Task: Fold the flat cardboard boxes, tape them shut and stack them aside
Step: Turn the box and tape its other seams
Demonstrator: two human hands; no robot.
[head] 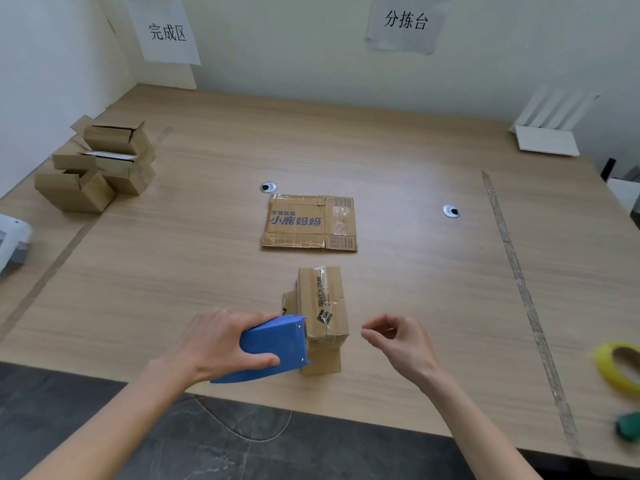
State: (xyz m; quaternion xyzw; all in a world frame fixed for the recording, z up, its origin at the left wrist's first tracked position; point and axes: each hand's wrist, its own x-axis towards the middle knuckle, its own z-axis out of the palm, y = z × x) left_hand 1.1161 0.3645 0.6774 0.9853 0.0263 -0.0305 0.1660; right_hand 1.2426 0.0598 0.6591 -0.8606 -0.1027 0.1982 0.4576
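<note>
Near the bench's (381,140) front edge, centre: folded box (323,306), upright, long axis running front to back, taped seam on top, one flap loose at its left side. Behind it, mid-bench: flat box (308,223), printed face up. Far-left corner: stack of finished boxes (97,164). Left hand (221,341), fingers wrapped round the blue tape dispenser (273,344), whose blade end touches the folded box's near end. Right hand (394,337), just right of the box, fingers loosely curled, holding nothing visible. Risk: with the box unsteadied, pulling the dispenser could drag or tip it, wrinkling the tape.
</note>
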